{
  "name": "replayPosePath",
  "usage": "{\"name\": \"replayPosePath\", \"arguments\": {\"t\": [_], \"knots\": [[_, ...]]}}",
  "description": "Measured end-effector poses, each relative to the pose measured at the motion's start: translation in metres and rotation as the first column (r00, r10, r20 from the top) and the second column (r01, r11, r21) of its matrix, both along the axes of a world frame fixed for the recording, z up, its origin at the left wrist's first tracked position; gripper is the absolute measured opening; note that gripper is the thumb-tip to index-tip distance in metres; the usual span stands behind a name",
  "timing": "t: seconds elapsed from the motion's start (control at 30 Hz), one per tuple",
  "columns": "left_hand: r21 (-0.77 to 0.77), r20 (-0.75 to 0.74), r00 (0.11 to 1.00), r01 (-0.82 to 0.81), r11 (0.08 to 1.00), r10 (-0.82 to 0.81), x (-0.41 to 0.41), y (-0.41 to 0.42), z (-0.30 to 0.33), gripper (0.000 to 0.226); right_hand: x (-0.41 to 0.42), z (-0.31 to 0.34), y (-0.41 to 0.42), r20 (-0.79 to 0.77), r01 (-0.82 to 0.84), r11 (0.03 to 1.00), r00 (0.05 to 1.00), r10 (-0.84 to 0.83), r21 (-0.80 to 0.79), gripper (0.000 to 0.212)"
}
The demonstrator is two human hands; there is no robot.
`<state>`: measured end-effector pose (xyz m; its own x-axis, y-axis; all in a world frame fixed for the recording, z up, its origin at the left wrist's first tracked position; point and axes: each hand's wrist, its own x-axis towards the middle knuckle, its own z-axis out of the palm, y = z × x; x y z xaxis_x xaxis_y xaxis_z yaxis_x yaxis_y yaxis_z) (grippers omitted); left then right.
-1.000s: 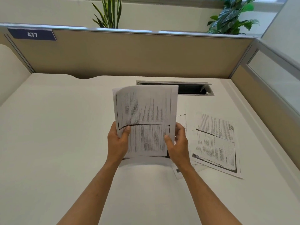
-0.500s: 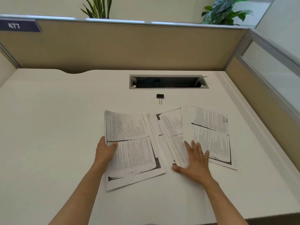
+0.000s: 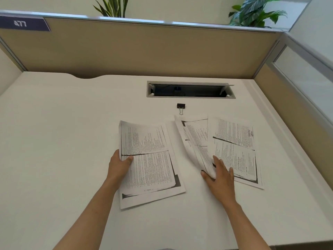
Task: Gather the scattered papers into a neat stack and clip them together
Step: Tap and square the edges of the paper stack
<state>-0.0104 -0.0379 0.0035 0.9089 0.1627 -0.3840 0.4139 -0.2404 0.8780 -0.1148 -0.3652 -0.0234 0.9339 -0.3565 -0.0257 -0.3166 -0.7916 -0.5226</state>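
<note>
A small stack of printed papers (image 3: 149, 163) lies on the white desk (image 3: 54, 141). My left hand (image 3: 119, 164) grips its left edge, thumb on top. To the right, my right hand (image 3: 219, 175) pinches the near corner of a middle sheet (image 3: 193, 141) and lifts its left edge off the desk. That sheet partly overlaps a third sheet (image 3: 236, 152) lying flat at the far right. A black binder clip (image 3: 181, 107) rests on the desk beyond the papers, untouched.
An open cable slot (image 3: 191, 90) is set into the desk behind the clip. Tan partition walls (image 3: 144, 51) close the back and right sides. Two plants (image 3: 255, 11) stand behind the partition. The desk's front edge runs near the bottom right.
The stack I held upright in both hands now lies on the desk under my left hand. My right hand went to the middle sheet and has started lifting its corner.
</note>
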Motion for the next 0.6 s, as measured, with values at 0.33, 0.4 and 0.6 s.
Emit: {"name": "replayPosePath", "arguments": {"t": [0.33,0.4,0.6], "knots": [[-0.023,-0.033,0.999,-0.004,1.000,0.004,0.000,0.002,-0.001,0.036,-0.002,0.007,-0.012,0.007,-0.046,0.999,0.999,0.046,-0.017,0.068],[-0.035,-0.045,0.999,-0.007,0.999,0.006,0.001,0.002,-0.001,0.034,-0.003,0.008,-0.011,0.043,-0.023,0.998,0.999,0.025,-0.056,0.067],[-0.098,-0.079,0.997,-0.016,0.995,0.008,0.003,0.004,-0.002,0.034,0.009,0.027,0.022,0.328,-0.050,0.969,0.936,0.130,-0.242,0.052]]}}
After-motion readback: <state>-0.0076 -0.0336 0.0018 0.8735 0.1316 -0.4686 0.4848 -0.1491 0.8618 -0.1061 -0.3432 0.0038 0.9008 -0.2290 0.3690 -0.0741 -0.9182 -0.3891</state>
